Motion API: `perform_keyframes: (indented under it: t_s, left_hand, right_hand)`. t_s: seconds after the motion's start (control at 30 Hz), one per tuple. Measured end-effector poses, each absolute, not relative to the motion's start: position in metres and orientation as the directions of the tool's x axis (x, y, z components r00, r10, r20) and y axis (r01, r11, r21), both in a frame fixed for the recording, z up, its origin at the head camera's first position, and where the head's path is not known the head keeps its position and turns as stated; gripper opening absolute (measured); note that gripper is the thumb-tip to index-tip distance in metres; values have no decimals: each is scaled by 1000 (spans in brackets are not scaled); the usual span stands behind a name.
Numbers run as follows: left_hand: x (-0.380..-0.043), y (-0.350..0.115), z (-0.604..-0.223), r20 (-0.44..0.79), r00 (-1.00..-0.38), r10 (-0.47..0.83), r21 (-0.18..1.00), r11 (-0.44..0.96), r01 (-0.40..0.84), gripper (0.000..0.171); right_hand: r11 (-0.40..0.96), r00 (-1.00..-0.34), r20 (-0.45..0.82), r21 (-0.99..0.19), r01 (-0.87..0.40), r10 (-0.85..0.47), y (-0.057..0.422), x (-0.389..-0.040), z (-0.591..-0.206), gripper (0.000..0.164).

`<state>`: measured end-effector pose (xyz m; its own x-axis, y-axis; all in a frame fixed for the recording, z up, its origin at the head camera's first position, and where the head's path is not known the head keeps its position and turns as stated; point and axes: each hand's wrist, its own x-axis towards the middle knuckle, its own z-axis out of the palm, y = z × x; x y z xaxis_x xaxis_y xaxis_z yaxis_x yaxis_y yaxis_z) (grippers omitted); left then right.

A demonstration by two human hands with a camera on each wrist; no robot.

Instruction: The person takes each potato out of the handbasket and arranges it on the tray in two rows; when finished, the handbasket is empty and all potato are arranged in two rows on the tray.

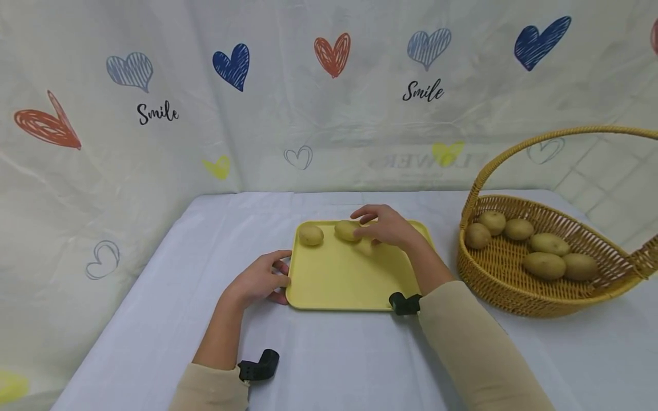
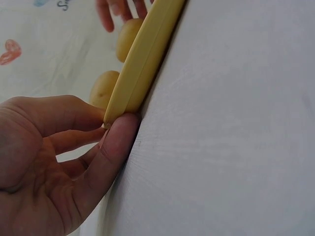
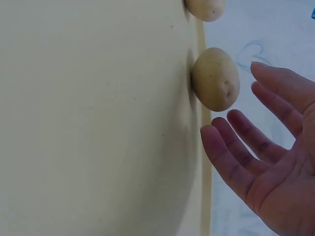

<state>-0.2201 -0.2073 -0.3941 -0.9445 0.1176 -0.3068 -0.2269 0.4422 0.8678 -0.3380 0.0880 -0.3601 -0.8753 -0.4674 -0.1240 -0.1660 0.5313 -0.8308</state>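
Head view: yellow rectangular tray (image 1: 339, 279), pinched at left by left hand (image 1: 261, 278); right hand (image 1: 386, 226) spread, empty, beside far-side oval tan potato (image 1: 345, 230).

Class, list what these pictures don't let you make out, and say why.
Basket handle, head view: right part cut off by the frame's right edge.
Yellow tray, head view: right edge partly behind the right forearm.
Print under the mirrored lettering, head view: too small and faint.

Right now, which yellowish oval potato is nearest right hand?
Right potato on the yellow rectangular tray; the left potato sits farther, others in tan wicker basket.
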Motion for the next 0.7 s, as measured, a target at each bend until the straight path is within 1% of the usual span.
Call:
perform_keyframes:
  t_s: [0.27,0.7]
  left_hand:
    - [-220,-207,-394,-307,-944,122,871,435,-227,70]
    - [-219,-206,-394,-309,-944,117,866,445,-228,70]
  right_hand:
    - [493,-864,-108,-852,-174,-491,93,-336,-348,45]
    - [458,-836,-59,-856,-239,-546,102,-324,-322,36]
